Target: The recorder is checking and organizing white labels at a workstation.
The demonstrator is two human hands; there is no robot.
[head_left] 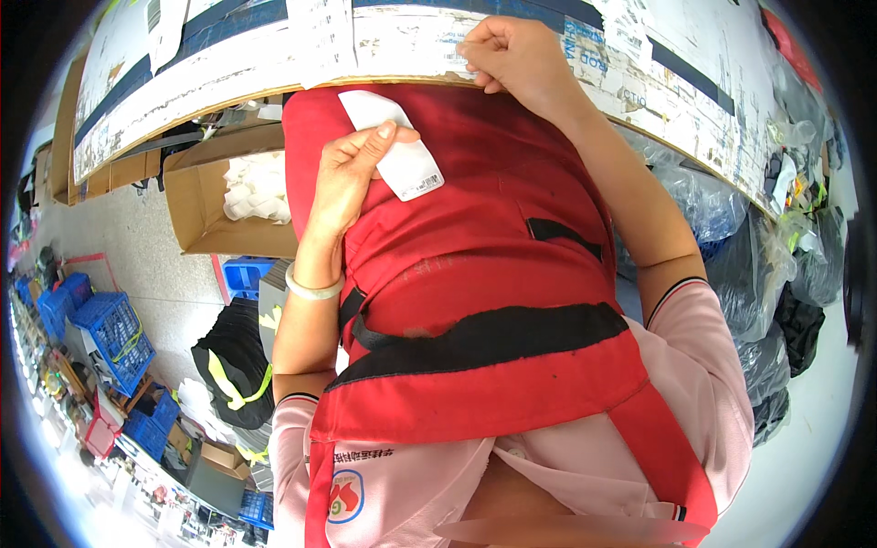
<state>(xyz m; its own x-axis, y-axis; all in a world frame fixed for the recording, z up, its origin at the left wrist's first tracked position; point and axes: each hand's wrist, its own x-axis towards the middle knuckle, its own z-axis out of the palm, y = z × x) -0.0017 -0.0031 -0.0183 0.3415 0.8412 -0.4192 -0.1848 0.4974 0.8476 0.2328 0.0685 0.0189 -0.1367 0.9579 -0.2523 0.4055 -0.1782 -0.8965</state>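
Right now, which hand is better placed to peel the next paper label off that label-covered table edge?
Probably the right hand: its fingertips already pinch at the white paper labels on the table edge. The left hand is busy holding a white rectangular label.

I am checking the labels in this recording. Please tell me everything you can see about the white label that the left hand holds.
The white label is a small rounded rectangle that looks like paper or sticker backing, thin and flat. A dark printed code sits near its lower right end; the rest looks blank. It lies tilted, running from upper left to lower right, in front of the red apron. The left hand pinches its left edge, with the thumb across the front. Its upper end reaches close to the table edge. Nothing else touches it.
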